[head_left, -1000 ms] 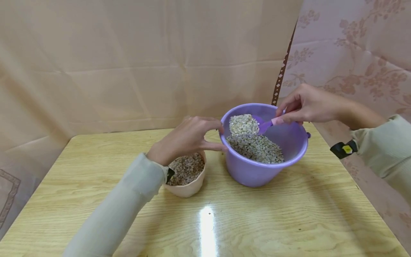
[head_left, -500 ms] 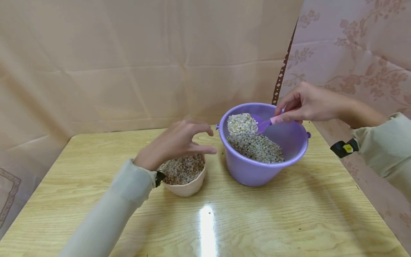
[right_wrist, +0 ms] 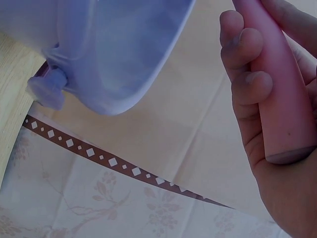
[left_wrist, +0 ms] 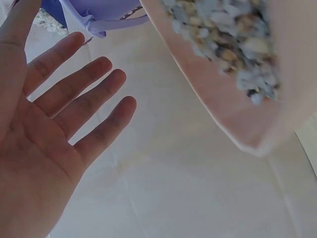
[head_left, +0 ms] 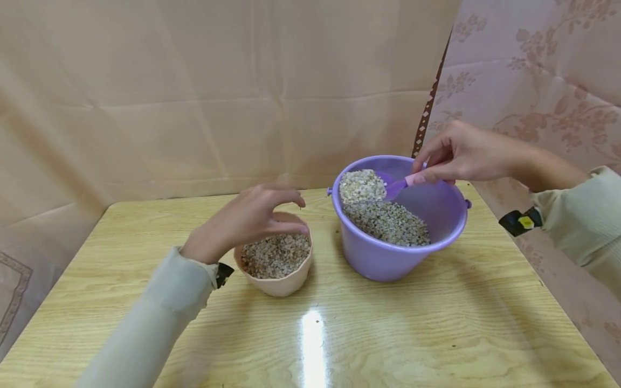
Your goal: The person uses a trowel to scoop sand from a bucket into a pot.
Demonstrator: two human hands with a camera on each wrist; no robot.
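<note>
Right hand (head_left: 461,153) pinching a loaded scoop (head_left: 383,188) over the bucket (head_left: 395,253) — left hand (head_left: 242,221) wide, empty, above the bowl (head_left: 278,283) beside it; no readable writing.

Light wooden table (head_left: 436,334) with a bright shiny spot. Plain tan cloth (head_left: 194,91) behind, pink flowery cloth (head_left: 533,70) on the right side.
</note>
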